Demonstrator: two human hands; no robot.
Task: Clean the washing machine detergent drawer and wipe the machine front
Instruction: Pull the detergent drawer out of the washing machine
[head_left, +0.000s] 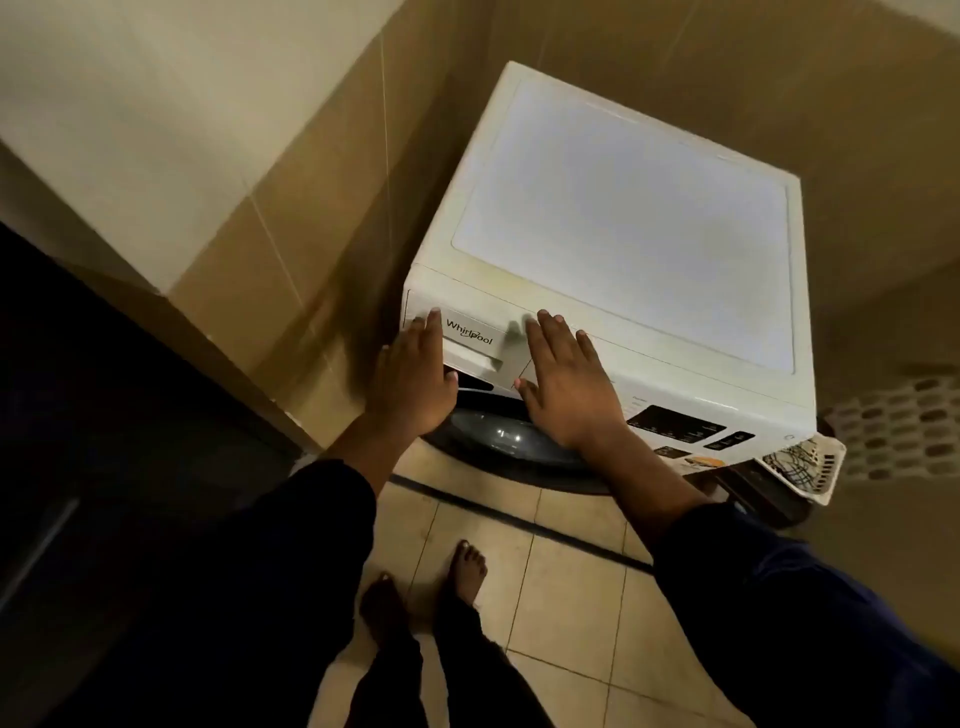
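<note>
At the top-left corner of the washer (623, 208) front, the drawer (470, 338) sits shut and flush in its slot, with the left hand (415, 379) flat and spread at its left end and the right hand (563, 384) flat and spread just beside its right end; neither holds a cloth. By my reading nothing is done yet: drawer unopened, front unwiped. The wall (311, 234) crowds the washer's left side and a basket (810, 467) stands to its right, but the floor (561, 597) in front leaves room to pull the drawer straight out.
</note>
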